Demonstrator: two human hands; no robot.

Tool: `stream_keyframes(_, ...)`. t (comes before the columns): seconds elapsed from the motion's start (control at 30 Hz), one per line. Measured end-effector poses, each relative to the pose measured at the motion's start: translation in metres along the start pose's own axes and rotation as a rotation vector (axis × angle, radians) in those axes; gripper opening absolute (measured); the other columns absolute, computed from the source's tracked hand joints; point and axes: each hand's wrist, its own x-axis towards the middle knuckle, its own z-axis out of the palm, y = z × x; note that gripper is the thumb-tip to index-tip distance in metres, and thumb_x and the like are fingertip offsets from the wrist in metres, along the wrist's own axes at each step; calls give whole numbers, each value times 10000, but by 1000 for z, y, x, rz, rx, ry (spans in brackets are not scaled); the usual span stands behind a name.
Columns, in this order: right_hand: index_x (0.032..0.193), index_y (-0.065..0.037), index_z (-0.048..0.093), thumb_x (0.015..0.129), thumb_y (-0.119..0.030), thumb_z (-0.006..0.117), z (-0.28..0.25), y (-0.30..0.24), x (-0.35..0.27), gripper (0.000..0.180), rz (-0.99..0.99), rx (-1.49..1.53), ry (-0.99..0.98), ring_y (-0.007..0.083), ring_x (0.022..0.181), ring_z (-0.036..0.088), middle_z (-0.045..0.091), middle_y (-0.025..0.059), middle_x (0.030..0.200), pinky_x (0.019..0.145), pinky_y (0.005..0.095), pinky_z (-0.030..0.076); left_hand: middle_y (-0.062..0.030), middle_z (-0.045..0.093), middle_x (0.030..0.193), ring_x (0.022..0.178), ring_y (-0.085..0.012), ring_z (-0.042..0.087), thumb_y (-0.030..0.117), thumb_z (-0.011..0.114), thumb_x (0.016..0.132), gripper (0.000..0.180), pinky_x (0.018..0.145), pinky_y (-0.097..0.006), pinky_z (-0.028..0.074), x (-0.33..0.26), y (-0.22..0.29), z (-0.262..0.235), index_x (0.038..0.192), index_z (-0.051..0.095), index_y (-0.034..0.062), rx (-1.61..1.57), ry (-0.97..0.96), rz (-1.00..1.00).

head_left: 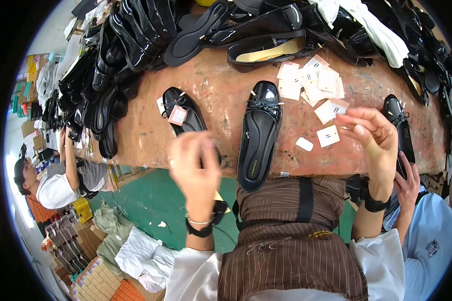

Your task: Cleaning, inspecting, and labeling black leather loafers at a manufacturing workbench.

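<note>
Right hand (374, 131), right of centre: thumb and forefinger nearly closed, apparently pinching a small pale card (338, 107) at its lower edge. Holding it by the rim presumably leaves most of its face uncovered.

Left hand (196, 163), left of centre: blurred, fingers bent inward. Cannot tell whether anything sits between them. It covers the heel end of the tagged shoe (199, 122); contact is also unclear.

Tagged shoe: black, lies at a slant left of centre, toe toward the top of the frame, a pinkish tag (178, 115) over its bow end. Middle shoe (256, 150): at centre, toe also toward the top, insole facing up. This direction likely puts both openings within easy reach. Loose tags (311, 84) lie spread and overlapping at upper right of centre, near the right hand, probably to shorten the reach.

Edges: the table (135, 120) ends in a line across mid-frame. The middle shoe's heel appears to overhang it, close to the apron (286, 215); a bump there could shift it. A bare strip separates the two shoes, giving sideways room. Piled shoes (145, 30) bound the top; at right, a co-worker's hand (410, 184) by another black shoe (404, 136) limits outward movement.
</note>
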Motion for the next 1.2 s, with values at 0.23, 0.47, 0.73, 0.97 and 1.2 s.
stream_keyframes(0.23,902,-47,723,774,47,707,90,20,-1,159,-649,-588,-134,305,780,654,638,168,788,755,380,512,-174,558,1072,921,-357,619,20,653,837,326,795,-404,508,-25,24,52,1161,678,5,19,-334,-136)
stream_keyframes(0.47,852,7,613,807,-3,629,127,91,11,48,-233,-646,-224,420,695,656,645,224,715,603,466,525,-205,579,961,874,-382,613,-71,539,843,270,797,-454,482,-25,16,58,1083,662,-58,-133,-225,-236)
stream_keyframes(0.73,794,-39,611,793,-105,658,147,105,15,81,-289,-1061,-219,366,642,661,658,174,680,574,449,506,-178,590,892,813,-351,614,-65,563,837,229,754,-416,485,-28,13,60,1030,687,-52,-285,-187,-366)
stream_keyframes(0.97,854,-29,649,766,-102,671,146,102,20,117,-208,-979,-261,352,692,694,690,170,721,608,445,532,-130,567,874,738,-255,603,-33,643,853,169,675,-360,474,-28,13,57,1004,717,-18,-319,-155,-435)
stream_keyframes(1.2,872,-81,678,828,-135,677,141,100,21,68,-87,-838,-241,365,688,677,681,168,713,622,467,513,-65,562,915,621,-112,515,-27,724,828,155,563,-260,430,-31,5,59,976,743,15,-270,-48,-301)
